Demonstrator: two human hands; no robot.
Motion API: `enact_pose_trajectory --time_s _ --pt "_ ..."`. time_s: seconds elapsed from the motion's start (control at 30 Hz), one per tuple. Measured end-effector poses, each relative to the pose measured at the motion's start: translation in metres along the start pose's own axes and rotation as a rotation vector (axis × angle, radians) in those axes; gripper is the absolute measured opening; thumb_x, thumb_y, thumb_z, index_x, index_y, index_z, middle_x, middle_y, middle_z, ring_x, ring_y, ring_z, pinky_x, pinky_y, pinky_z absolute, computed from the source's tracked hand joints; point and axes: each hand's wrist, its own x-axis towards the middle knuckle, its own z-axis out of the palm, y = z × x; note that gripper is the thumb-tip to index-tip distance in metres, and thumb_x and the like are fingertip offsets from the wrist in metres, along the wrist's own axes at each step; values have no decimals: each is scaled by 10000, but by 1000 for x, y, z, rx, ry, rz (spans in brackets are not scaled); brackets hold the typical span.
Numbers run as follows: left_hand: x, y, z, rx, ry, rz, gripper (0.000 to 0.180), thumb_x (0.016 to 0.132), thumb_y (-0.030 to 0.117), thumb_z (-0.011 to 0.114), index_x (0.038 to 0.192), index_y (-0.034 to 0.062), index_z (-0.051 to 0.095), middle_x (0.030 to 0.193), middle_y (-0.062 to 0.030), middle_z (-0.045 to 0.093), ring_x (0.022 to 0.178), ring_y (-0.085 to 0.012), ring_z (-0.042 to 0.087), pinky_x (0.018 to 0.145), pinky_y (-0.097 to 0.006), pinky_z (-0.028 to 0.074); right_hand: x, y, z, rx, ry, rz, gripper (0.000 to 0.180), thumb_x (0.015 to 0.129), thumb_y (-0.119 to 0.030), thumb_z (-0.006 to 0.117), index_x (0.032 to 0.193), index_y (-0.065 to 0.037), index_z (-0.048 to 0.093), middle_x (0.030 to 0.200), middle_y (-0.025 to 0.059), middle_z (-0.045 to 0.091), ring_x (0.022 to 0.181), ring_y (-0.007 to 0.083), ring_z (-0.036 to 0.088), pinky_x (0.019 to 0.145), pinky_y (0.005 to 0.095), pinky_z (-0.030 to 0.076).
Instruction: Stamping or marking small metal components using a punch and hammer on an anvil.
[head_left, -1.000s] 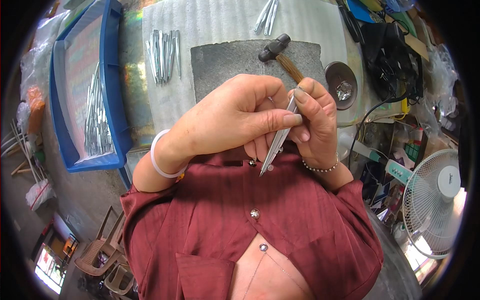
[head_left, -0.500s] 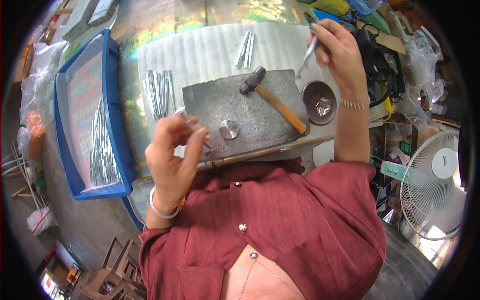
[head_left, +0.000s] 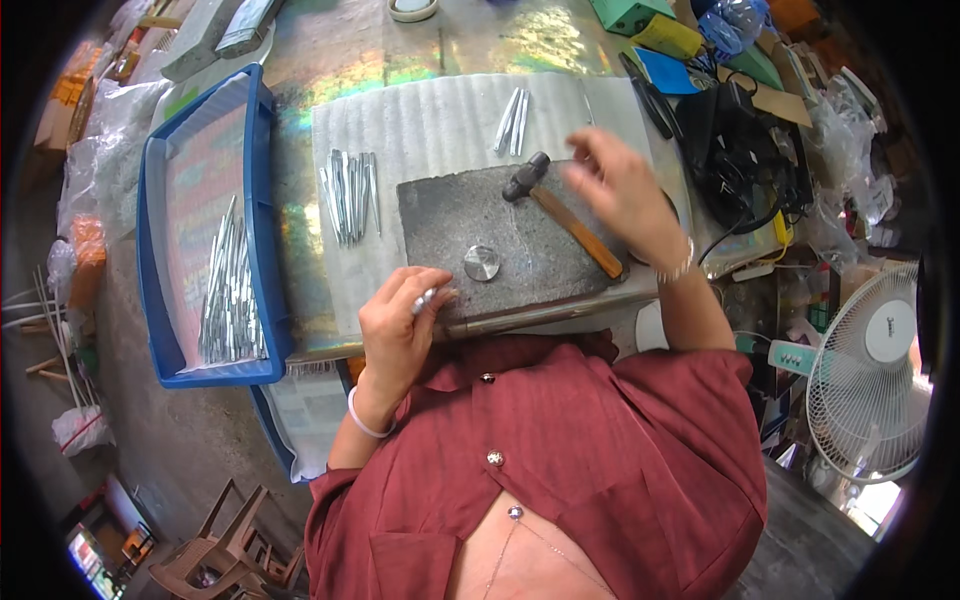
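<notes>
My left hand (head_left: pixel 395 318) is closed in a pinch near the front left corner of a dark stone block (head_left: pixel 445 220). Between its fingers sits a silver metal rod (head_left: pixel 425 300), seen almost end-on. On the block lie a round, faceted silver disc (head_left: pixel 482 263) and a hammer (head_left: pixel 570 225) with a wooden handle. Over the block's right side hovers my right hand (head_left: pixel 625 195), blurred, its fingers apart with nothing visible in them. Most of a dark bowl is hidden behind that hand and wrist.
White foam sheeting (head_left: pixel 450 120) under the block bears two bunches of metal rods, one at left (head_left: pixel 350 198), one at back (head_left: pixel 513 122). A blue tray (head_left: pixel 262 180) at left holds several more. Black cables and devices (head_left: pixel 715 150) crowd the right, beyond them a fan (head_left: pixel 885 375).
My right hand has let go of the slim metal tool and come down leftward toward the block. My left hand still pinches the rod, now lower. The whole view has shifted a little.
</notes>
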Motion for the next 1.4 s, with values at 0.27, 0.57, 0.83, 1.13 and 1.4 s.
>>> enact_pose_trajectory --time_s 0.27,0.57,0.83,1.13,1.4 --pt "9 3 0 -292 -40 -123 106 839 -40 609 939 -46 642 901 -83 635 785 -152 617 699 -241 485 -48 -33 26 -182 -70 79 437 726 -65 620 1127 28 473 1026 194 534 873 351 578 781 406 482" --pt "3 6 -2 -673 54 -393 107 842 -66 603 940 -39 638 948 -78 599 832 -159 650 708 -233 535 -40 -61 61 294 -223 -137 483 731 -127 730 1137 15 510 1021 188 584 948 354 594 803 395 491" --pt "17 0 8 -562 -43 -354 105 851 -51 598 949 -50 635 907 -78 633 774 -141 646 684 -235 529 -33 -60 58 375 -45 -204 436 748 -116 731 1107 -4 510 936 153 601 828 305 618 723 369 491" --pt "21 -10 21 -478 -88 -221 66 835 -82 589 880 -40 612 830 -84 607 701 -138 628 626 -232 514 -61 -46 35 692 -158 186 370 801 -12 626 1142 -22 481 775 30 573 693 67 541 615 238 440" --pt "25 0 20 -401 -95 -255 51 864 -70 563 893 -47 599 849 -86 592 712 -140 634 632 -233 522 -63 -49 32 727 -140 129 348 801 6 614 1125 -18 488 798 31 572 700 61 530 625 224 432"
